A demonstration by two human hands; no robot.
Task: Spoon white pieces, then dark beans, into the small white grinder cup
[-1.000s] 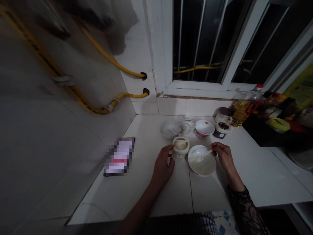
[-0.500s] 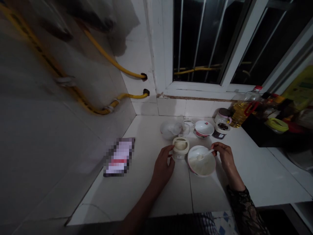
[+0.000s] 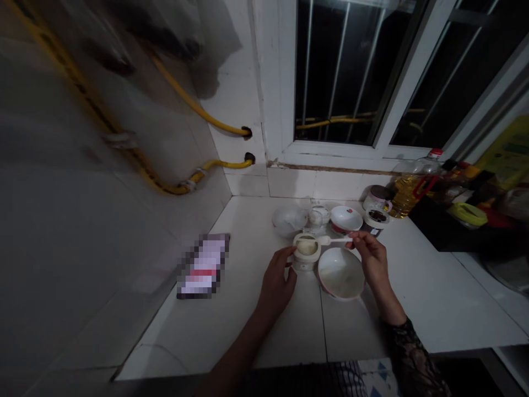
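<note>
My left hand (image 3: 280,281) curls against the left side of a small pale jar (image 3: 306,263), steadying it on the counter. The jar stands open with pale contents inside its square rim. Between the fingertips of my right hand (image 3: 371,258) is the handle of a small white spoon (image 3: 326,240). The spoon's bowl lies at the right edge of the jar's rim; I cannot tell what is in it. Right of the jar and below the spoon sits a white bowl (image 3: 342,284) with a whitish substance in the bottom.
Behind the jar stand a clear bowl (image 3: 285,220), a small white container (image 3: 319,215), a second white bowl (image 3: 346,218) and a dark-filled jar (image 3: 375,219). An oil bottle (image 3: 403,193) is at the back right. A blurred phone-like object (image 3: 203,266) lies at left.
My right hand has lifted the spoon out of the white bowl and moved it up and left to the jar's rim. The left hand stays on the jar.
</note>
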